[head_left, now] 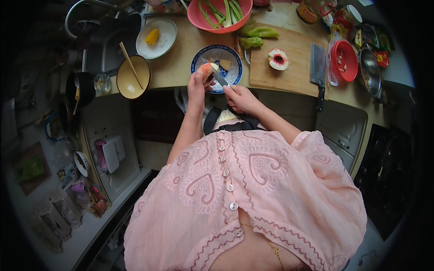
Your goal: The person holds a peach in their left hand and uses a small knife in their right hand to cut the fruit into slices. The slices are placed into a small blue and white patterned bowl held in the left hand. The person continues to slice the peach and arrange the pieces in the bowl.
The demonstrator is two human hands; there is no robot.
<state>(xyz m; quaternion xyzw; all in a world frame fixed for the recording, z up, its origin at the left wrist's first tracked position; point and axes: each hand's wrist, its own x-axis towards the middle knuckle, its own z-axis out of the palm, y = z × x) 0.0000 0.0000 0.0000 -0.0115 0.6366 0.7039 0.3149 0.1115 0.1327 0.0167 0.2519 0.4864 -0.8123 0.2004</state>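
Peach piece (207, 68) sat pinched in my left hand (197, 86) over the blue patterned bowl (230, 72), while my right hand (240, 97) gripped a small knife (220, 77) against it. Nearby on the wooden surface (181, 63): cutting board (298, 74) with a peach half (278, 58), cleaver (318, 70), yellow bowl (129, 83) with chopsticks (131, 65). Cramped kitchen.
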